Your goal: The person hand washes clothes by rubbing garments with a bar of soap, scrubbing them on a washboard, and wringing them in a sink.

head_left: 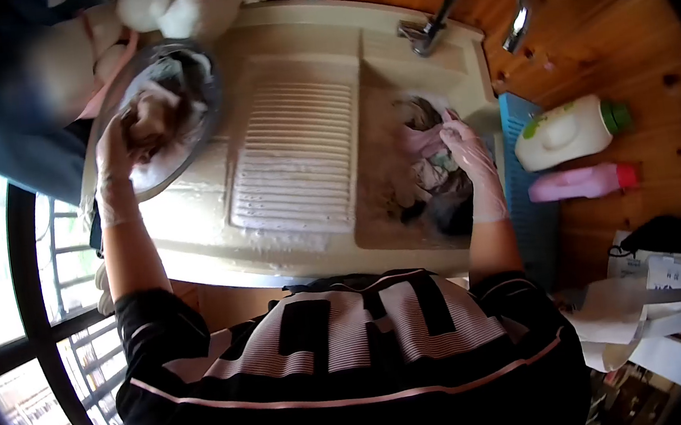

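Note:
Both my hands wear thin translucent gloves. My left hand (pixel 113 154) is at the near rim of a clear basin (pixel 212 80) on the left, closed on a bunched brownish wet garment (pixel 152 120); its fingertips are partly hidden by the fabric. Other wet clothes lie under that garment. On the right, my right hand (pixel 467 148) reaches into the sink well (pixel 376 158), its fingers closed on a pale pink garment (pixel 425 142). Dark and light clothes (pixel 448 200) lie in cloudy water around it.
Between my hands is a ribbed washboard (pixel 291 151) with suds. A faucet (pixel 421 35) stands behind the well. Right of the sink are a blue slatted strip (pixel 521 141), a white bottle (pixel 563 135) and a pink bottle (pixel 576 183). White plush toys (pixel 203 5) sit at the back left.

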`<state>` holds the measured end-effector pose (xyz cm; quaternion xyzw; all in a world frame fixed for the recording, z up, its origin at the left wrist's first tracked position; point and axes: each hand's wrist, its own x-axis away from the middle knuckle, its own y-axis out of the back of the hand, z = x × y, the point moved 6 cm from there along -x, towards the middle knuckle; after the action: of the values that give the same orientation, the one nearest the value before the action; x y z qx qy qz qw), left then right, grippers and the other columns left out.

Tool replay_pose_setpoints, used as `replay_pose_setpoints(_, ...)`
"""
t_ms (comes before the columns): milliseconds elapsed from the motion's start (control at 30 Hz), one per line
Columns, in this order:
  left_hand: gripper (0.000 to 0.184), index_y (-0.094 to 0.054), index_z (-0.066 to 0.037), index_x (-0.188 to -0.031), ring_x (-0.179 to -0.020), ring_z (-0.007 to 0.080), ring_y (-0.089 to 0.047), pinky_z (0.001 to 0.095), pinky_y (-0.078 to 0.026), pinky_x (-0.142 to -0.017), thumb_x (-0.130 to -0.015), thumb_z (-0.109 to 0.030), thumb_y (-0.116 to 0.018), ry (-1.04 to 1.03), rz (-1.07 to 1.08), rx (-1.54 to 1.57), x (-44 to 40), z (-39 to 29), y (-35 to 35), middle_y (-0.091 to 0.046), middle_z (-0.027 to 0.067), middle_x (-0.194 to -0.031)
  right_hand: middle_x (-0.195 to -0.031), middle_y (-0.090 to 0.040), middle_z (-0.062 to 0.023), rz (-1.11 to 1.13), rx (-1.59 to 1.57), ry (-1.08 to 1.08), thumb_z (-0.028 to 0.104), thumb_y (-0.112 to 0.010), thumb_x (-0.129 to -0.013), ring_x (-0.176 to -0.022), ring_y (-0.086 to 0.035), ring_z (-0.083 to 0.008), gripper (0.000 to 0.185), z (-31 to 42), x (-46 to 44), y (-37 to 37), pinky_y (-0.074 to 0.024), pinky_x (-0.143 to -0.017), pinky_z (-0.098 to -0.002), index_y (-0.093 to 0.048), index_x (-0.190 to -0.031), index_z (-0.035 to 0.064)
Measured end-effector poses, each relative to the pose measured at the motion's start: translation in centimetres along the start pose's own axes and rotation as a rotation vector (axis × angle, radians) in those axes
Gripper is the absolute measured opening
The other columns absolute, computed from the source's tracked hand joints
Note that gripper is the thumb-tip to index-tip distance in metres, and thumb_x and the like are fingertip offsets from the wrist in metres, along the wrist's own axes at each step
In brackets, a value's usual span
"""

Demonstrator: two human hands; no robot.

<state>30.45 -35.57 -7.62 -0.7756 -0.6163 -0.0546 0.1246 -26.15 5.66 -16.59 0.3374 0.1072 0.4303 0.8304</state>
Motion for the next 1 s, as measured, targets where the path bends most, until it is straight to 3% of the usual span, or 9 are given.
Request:
replay_pose_setpoints(67, 0.062, -0.051, 0.003, -0.127, -0.099, 0.0307, -0.064, 0.039, -0.052, -0.081, -0.081, -0.036, -0.065, -0.225, -0.69, -0.894, 1.6, -3.2, 1.6, -0.065, 0.018, -0.109, -0.112, -0.066, -0.012, 0.074, 0.23, -0.173, 0.028, -0.062, -0.088, -0.101, -0.063, -0.0248, 0.035, 1.5, 0.7, 1.2, -0.0481, -0.086, -0.0341, -0.061, -0.113, 0.004)
replay_pose_setpoints(133, 0.063, -0.048, 0.001, -0.13, -0.101, 0.0392, -0.062, 0.044, -0.05, -0.084, -0.082, -0.036, -0.065, -0.576, -0.842, -1.484, 5.7, -6.6, -4.6, -0.061, 0.0217, -0.117, -0.111, -0.066, -0.0127, 0.16, 0.366, -0.243, 0.027, -0.063, -0.085, -0.103, -0.063, -0.0278, 0.033, 0.9, 0.6, 0.4, -0.0479, -0.089, -0.0357, -0.063, -0.112, 0.0083)
replay_pose_setpoints(267, 0.072, -0.037, -0.011, -0.142, -0.126, 0.044, -0.042, 0.0498, -0.034, -0.104, -0.085, -0.05, -0.058, -0.378, 0.011, -1.656, 2.4, -3.3, -10.5, -0.043, 0.0242, -0.14, -0.119, -0.058, -0.0119, 0.039, 0.406, 0.169, 0.024, -0.064, -0.082, -0.108, -0.058, -0.0295, 0.033, -1.0, -0.7, -5.0, -0.0457, -0.093, -0.0375, -0.062, -0.111, 0.0067)
replay_pose_setpoints(500, 0.082, -0.012, -0.014, -0.152, -0.141, 0.046, -0.012, 0.0543, -0.011, -0.114, -0.09, -0.056, -0.047, -0.279, 0.014, -1.977, -5.1, 4.2, -5.1, -0.014, 0.0223, -0.154, -0.141, -0.043, -0.011, 0.337, 0.561, 0.203, 0.026, -0.072, -0.075, -0.128, -0.038, -0.0376, 0.052, -4.6, -1.8, -10.5, -0.0358, -0.107, -0.0441, -0.058, -0.123, 0.0096)
replay_pose_setpoints(700, 0.073, -0.02, -0.014, -0.15, -0.141, 0.043, -0.015, 0.0529, -0.013, -0.114, -0.093, -0.054, -0.044, -0.25, 0.195, -2.371, -4.7, 3.6, -7.7, -0.016, 0.0215, -0.154, -0.131, -0.05, -0.0134, 0.543, 1.127, 0.344, 0.021, -0.064, -0.079, -0.124, -0.041, -0.0376, 0.044, 1.7, 2.9, -12.8, -0.0364, -0.105, -0.0438, -0.062, -0.12, 0.0054)
replay_pose_setpoints(800, 0.056, -0.038, -0.005, -0.139, -0.137, 0.0395, -0.028, 0.0444, -0.024, -0.111, -0.094, -0.038, -0.05, -0.214, 0.22, -1.499, -2.8, 1.4, -8.2, -0.03, 0.0236, -0.147, -0.13, -0.052, -0.012, 0.858, 0.86, 0.309, 0.029, -0.062, -0.083, -0.126, -0.04, -0.034, 0.038, -0.9, 7.2, -14.2, -0.0344, -0.102, -0.0504, -0.066, -0.115, 0.0097)
replay_pose_setpoints(867, 0.049, -0.05, -0.001, -0.131, -0.132, 0.0379, -0.037, 0.041, -0.031, -0.108, -0.093, -0.032, -0.054, -0.099, 0.315, -1.014, -0.7, 0.2, -9.7, -0.041, 0.024, -0.141, -0.118, -0.061, -0.0156, 0.433, 0.467, 0.236, 0.031, -0.065, -0.082, -0.114, -0.054, -0.0328, 0.029, -1.4, 6.3, -9.0, -0.0466, -0.088, -0.0444, -0.069, -0.104, 0.0113)
replay_pose_setpoints(900, 0.047, -0.053, 0.0, -0.128, -0.127, 0.0374, -0.042, 0.0418, -0.033, -0.106, -0.092, -0.031, -0.056, -0.432, 0.141, -1.295, 0.9, -2.1, -10.9, -0.046, 0.0226, -0.136, -0.1, -0.066, -0.0154, 0.318, 0.214, -0.168, 0.028, -0.063, -0.084, -0.099, -0.062, -0.0333, 0.024, -3.1, 5.5, -6.0, -0.0498, -0.079, -0.0441, -0.068, -0.1, 0.012)
replay_pose_setpoints(1000, 0.041, -0.058, 0.001, -0.121, -0.122, 0.0341, -0.048, 0.0412, -0.038, -0.102, -0.089, -0.025, -0.062, -1.06, -0.008, -1.448, 8.5, -6.3, -18.1, -0.054, 0.0199, -0.128, -0.104, -0.064, -0.0241, -0.276, 0.513, -0.185, 0.019, -0.06, -0.084, -0.097, -0.062, -0.0387, 0.026, -10.4, 4.2, 0.8, -0.0502, -0.084, -0.0416, -0.063, -0.102, 0.0003)
